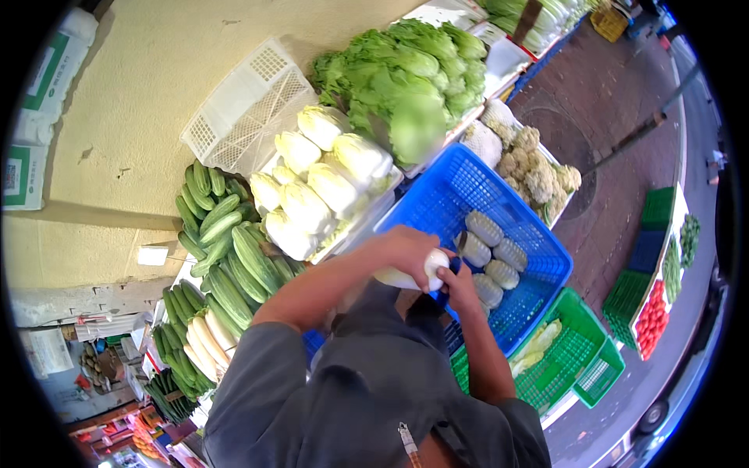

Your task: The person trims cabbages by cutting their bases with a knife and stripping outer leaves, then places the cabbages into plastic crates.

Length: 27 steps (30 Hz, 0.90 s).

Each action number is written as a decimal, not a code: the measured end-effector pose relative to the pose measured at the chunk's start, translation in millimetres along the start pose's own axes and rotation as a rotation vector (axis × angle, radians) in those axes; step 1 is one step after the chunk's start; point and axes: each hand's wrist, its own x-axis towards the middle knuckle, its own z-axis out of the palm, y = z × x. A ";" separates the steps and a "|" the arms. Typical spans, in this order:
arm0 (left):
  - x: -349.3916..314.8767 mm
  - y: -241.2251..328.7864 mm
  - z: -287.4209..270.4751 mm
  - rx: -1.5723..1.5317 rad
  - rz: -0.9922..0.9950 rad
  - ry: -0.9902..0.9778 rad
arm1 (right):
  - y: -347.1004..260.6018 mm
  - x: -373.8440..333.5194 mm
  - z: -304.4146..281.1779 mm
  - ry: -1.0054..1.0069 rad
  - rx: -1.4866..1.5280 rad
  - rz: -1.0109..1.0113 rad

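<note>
Head view: white vegetable between your two hands, at the near side of the blue basket

Your left hand lies over the white vegetable, and its grip is closed around it. The rounded end of this vegetable shows between your hands, while a paler length goes back under your left wrist. Your right hand is just beside, with its thumb against the rounded end. A narrow dark thing shows just beyond this hand; it is too small to tell its kind. How firmly the right grip is closed, and on what, one cannot tell.

Inside the blue basket, several pale green vegetables lie close together, well apart from its far corner; the nearest ones are partly hidden behind your right hand. Beside the near right edge of this basket is a green basket, with a yellowish leafy piece near its left edge.

Past the far right edge of the blue basket you have cauliflowers. Beyond its far left edge lies a heap of green lettuce. Pale cabbages fill a tray to the left of the basket, and farther left are green cucumbers and long white radishes.
</note>
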 end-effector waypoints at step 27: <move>-16.2 -210.3 -21.6 0.159 -0.246 1.144 | -46.1 190.8 128.7 0.221 0.212 -0.328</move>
